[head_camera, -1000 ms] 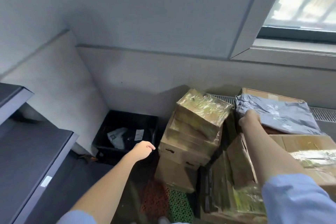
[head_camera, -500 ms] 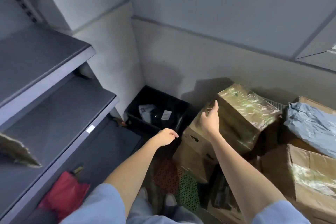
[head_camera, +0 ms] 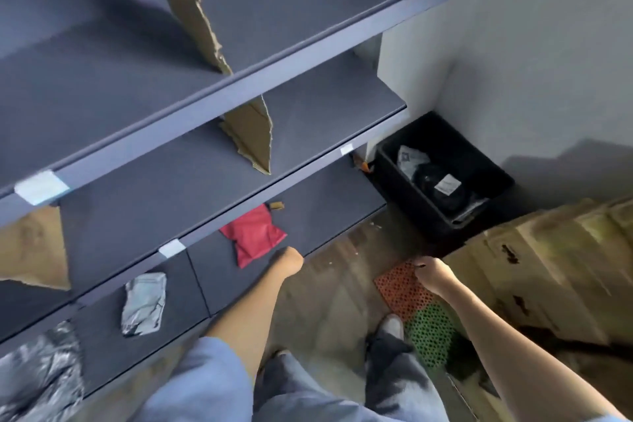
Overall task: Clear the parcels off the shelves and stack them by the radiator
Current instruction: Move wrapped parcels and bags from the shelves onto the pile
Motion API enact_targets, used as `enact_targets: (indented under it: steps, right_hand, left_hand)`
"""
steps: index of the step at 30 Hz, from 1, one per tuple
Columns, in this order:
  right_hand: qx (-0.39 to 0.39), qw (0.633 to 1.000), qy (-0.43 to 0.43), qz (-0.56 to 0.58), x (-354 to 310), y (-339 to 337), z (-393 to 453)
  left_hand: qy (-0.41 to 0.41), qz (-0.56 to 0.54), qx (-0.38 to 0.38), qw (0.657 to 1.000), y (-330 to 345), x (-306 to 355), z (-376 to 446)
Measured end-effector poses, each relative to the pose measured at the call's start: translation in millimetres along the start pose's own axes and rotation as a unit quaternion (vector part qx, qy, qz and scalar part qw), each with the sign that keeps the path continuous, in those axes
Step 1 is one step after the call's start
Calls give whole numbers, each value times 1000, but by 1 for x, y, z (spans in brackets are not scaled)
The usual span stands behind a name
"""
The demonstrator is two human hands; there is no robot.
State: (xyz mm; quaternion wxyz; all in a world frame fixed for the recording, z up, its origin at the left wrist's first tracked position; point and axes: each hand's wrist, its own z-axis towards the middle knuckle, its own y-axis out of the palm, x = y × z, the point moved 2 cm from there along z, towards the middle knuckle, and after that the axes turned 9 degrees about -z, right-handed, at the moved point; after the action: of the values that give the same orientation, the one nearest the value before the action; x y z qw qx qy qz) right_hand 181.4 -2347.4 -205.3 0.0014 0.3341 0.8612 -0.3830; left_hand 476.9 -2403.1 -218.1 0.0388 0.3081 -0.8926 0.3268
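Note:
Dark blue shelves (head_camera: pixel 308 31) fill the left of the head view. On the lowest shelf lie a red soft parcel (head_camera: pixel 255 238) and a grey plastic mailer (head_camera: pixel 144 303); another grey bag (head_camera: pixel 37 373) shows at the bottom left corner. Torn cardboard pieces (head_camera: pixel 250 134) sit on the upper shelves. My left hand (head_camera: pixel 286 260) hovers just right of the red parcel, fingers curled, holding nothing. My right hand (head_camera: pixel 433 272) hangs over the floor, fingers curled and empty. Taped cardboard boxes (head_camera: pixel 548 267) are stacked at the right.
A black bin (head_camera: pixel 479 216) with bagged items stands in the corner by the wall. Orange and green mats (head_camera: pixel 407 291) lie on the floor by my shoe (head_camera: pixel 392 325). A cardboard parcel (head_camera: pixel 32 250) sits on the middle shelf at far left.
My view has swung left from the box stack to the shelves. My right hand left the boxes and dropped low; my left hand came close to the red parcel.

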Motion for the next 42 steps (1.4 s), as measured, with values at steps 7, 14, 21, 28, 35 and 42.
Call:
enact_targets:
  steps: [7,14,21,28,35,42]
  right_hand:
    - [-11,994,33,106,-36,142,-19]
    - [-35,954,36,296,-67,254,-7]
    - [-78,959,77,262,-10,385,103]
    - [-183,931,91,303,7,439,199]
    - [-48,919,59,388,-8,435,262]
    - [-156,894,109,407,-37,450,186]
  left_hand:
    - [7,149,-32,988,-6,-123,21]
    - [-34,183,-15,982,-6,-198,94]
    - [34,289,55,955,48,-265,267]
    - [-1,397,77,915,112,-316,402]
    - [13,411,145,900,109,-320,495]
    - [144,239,73,958,125,-271,383]
